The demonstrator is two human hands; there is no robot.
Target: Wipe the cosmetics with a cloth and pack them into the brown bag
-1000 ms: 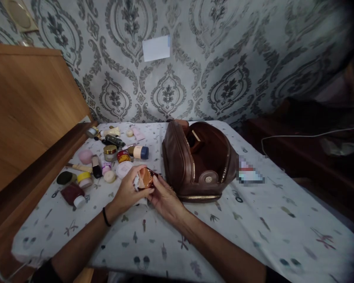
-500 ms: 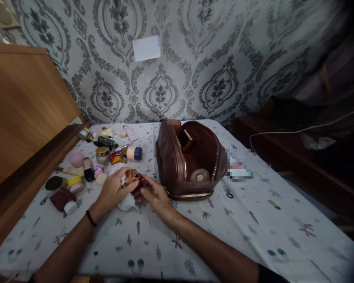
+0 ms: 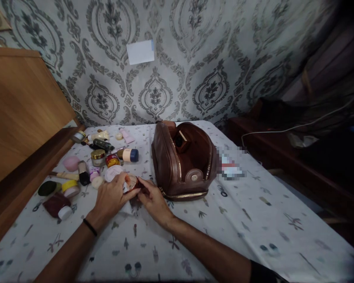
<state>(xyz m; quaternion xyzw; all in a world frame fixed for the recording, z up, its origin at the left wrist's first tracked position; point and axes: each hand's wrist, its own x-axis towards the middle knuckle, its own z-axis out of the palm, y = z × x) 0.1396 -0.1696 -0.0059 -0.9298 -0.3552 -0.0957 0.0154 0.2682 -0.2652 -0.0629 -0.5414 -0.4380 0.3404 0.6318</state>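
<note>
A small round jar with a shiny copper-gold top [image 3: 132,182] is between my hands, in front of the bag. My left hand [image 3: 110,197] is closed around its left side, thumb along the near edge. White tissue or cloth [image 3: 126,208] lies under and against that hand. My right hand [image 3: 155,205] has its fingertips pinched at the jar's right side. Much of the jar's body is hidden by my fingers. Right of the hands stands an open brown leather bag [image 3: 165,167], a dark item with a pale edge [image 3: 183,139] inside it.
Left on the patterned tablecloth [image 3: 153,251] lie several cosmetics: a gold-lidded jar [image 3: 98,156], a red-lidded jar [image 3: 112,160], a blue-capped bottle [image 3: 131,155], a pink sponge [image 3: 71,163] and a dark red bottle [image 3: 56,205]. A wooden panel [image 3: 26,90] borders the left.
The jar has turned so its shiny top faces up more, and its red side shows less. My right fingers have drawn closer together at its edge. The whole view has shifted slightly.
</note>
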